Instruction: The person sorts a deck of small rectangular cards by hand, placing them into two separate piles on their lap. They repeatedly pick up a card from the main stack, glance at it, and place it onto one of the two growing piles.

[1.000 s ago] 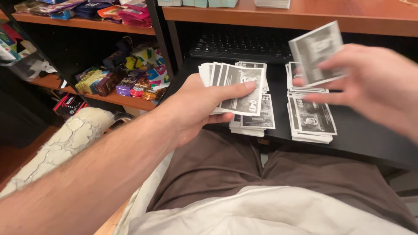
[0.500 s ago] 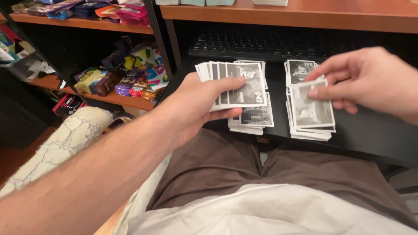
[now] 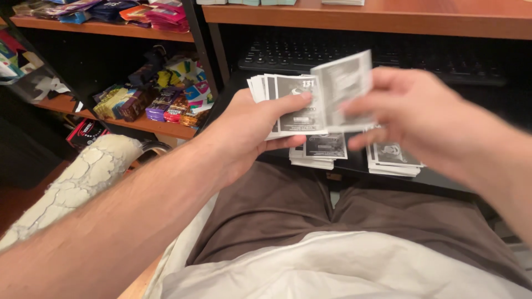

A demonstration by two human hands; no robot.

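Note:
My left hand (image 3: 246,130) grips a fanned stack of grey-backed cards (image 3: 288,102), thumb pressed across the top one. My right hand (image 3: 413,119) pinches a single card (image 3: 346,86) at the right edge of that fan, lifted and blurred. Below them, on the black pull-out shelf (image 3: 443,180), lie two piles of the same cards: a left pile (image 3: 321,152) and a right pile (image 3: 390,160), each partly hidden by my hands.
A black keyboard (image 3: 310,55) sits at the back under the wooden desk top (image 3: 388,16). Left of it, wooden shelves (image 3: 149,124) hold colourful packets and boxes. A cracked white chair armrest (image 3: 83,177) is beside my left arm. My lap is below.
My right hand left the right pile, where it had laid a card, and came up to the fan. It now pinches a new card there.

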